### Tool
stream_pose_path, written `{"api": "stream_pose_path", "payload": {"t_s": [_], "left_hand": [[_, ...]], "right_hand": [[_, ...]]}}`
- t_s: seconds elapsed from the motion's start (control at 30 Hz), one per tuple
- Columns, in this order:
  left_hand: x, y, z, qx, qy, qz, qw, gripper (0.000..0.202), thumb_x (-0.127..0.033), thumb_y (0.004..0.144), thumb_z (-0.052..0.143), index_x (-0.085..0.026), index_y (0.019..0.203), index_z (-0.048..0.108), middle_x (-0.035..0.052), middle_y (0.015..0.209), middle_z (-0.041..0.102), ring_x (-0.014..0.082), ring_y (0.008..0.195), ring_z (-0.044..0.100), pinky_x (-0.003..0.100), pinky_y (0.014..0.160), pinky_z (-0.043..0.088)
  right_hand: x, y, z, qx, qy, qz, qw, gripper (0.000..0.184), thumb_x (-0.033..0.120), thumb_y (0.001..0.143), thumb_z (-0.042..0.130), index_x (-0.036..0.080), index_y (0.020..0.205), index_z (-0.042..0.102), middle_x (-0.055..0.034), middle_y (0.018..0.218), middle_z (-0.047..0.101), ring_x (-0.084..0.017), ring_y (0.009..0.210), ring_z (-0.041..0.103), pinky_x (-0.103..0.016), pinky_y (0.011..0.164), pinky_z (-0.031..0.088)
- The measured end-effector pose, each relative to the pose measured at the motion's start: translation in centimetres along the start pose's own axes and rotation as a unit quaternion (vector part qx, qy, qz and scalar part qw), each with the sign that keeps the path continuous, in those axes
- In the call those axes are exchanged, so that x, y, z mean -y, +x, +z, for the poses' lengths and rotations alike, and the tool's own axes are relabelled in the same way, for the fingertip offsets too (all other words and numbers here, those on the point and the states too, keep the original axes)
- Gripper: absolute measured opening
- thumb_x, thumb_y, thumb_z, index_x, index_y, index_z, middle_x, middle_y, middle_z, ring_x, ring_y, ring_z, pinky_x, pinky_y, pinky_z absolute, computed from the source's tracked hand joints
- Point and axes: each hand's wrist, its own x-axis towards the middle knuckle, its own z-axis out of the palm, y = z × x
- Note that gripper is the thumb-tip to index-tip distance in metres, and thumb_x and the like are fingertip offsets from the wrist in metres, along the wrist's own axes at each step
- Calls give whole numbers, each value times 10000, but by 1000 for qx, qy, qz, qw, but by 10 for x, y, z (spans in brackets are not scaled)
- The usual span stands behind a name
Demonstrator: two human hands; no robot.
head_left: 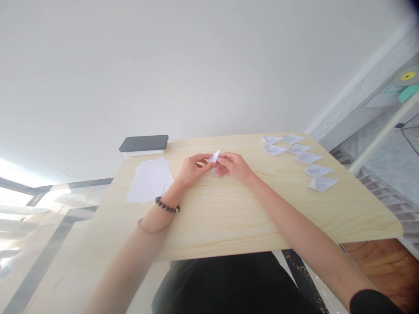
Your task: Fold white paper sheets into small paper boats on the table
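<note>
Between my hands, above the middle of the wooden table (209, 226), is a small folded white paper (214, 156) with a pointed upper corner. My left hand (195, 168) pinches its left side between thumb and fingers. From the right, my right hand (236, 165) grips the other side with thumb and forefinger, its remaining fingers curled below. Part of the paper is hidden by the fingers. Left of my left hand lies a stack of white paper sheets (149, 179), slightly fanned. Over to the right are several folded paper boats (322, 183), set out in loose rows.
A dark-topped white box-shaped device (144, 145) with a white cable stands at the table's back left corner. A pale wall (209, 69) rises behind the table. To the right, a white pole (382, 135) slants past the table's edge.
</note>
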Motion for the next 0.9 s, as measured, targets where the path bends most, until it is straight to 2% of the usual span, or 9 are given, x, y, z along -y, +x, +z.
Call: {"api": "stream_pose_path", "payload": {"t_s": [0.1,0.23,0.37,0.47,0.63,0.73,0.8,0.9], "left_hand": [[1,0,1,2,21,-11,1000,468,-452,690,606,-207,1088,597,53,957,654,148,714,617,269,687,494],[0,0,1,2,45,-4,999,398,-378,716,583,-199,1071,605,45,968,658,151,749,627,261,709,504],[-1,0,2,-27,59,17,998,347,-318,722,570,-189,1040,618,38,989,656,152,800,622,244,707,518],[-1,0,4,-47,69,43,996,346,-293,714,575,-194,1043,617,35,962,661,154,808,616,247,694,527],[-1,0,6,-41,-7,62,997,385,-301,706,602,-201,1077,588,51,1025,638,173,875,608,288,766,512],[2,1,9,-38,-104,20,994,472,-355,715,607,-186,1148,527,89,1115,599,183,906,605,317,808,490],[4,2,10,-19,-153,-12,988,464,-412,751,563,-153,1135,536,105,1055,626,184,891,609,340,836,470],[3,2,10,42,-210,-45,976,449,-493,799,457,-109,952,630,101,900,666,194,890,604,351,858,454]], "right_hand": [[0,0,2,-8,-18,-6,1000,198,334,744,572,149,813,569,-41,740,635,-122,572,607,-275,513,538],[-2,0,6,-34,-63,-22,997,158,304,746,550,157,802,552,-38,753,635,-115,543,605,-267,486,542],[-4,1,10,-82,-111,-29,990,100,251,738,532,162,782,521,-40,759,644,-115,516,611,-240,451,532],[-4,1,12,-96,-134,-27,986,70,227,740,510,164,770,516,-41,745,648,-114,501,610,-223,437,520],[-3,-2,15,-108,-185,-57,975,128,278,784,456,172,791,526,-35,697,635,-101,459,580,-202,411,470],[0,-5,14,-134,-288,-123,940,137,298,791,455,181,748,511,-18,689,625,-88,464,549,-195,439,425],[3,-7,14,-154,-382,-181,893,136,288,786,465,185,706,502,-5,663,610,-87,491,533,-204,490,401],[4,-8,15,-165,-487,-252,820,140,250,796,442,186,687,504,2,641,591,-97,548,528,-214,529,355]]}}
